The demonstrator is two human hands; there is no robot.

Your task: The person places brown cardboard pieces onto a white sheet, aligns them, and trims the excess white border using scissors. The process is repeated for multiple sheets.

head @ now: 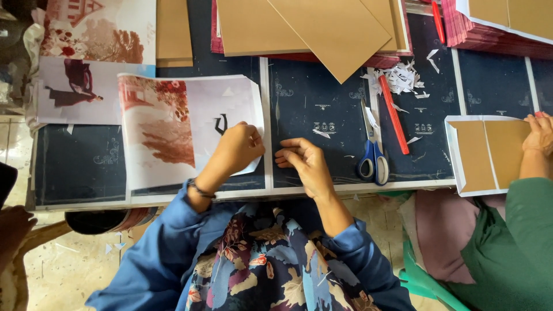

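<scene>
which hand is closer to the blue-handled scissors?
Right. The right hand rests flat on the dark sheet just left of the blue-handled scissors, not touching them. The left hand is farther left, pressing on the printed photo sheet.

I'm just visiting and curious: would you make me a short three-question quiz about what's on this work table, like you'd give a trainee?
1. True or false: the left hand rests on the printed sheet with the red tree picture.
2. Which tool lies just to the right of the right hand? A) a stapler B) the blue-handled scissors C) a glue bottle
3. In a few words: what is heaped near the top end of the red stick?

Key
1. True; the hand presses on its white right edge.
2. B; they lie closed on the dark printed sheet, untouched.
3. White paper scraps, beside the brown card sheets.
</scene>
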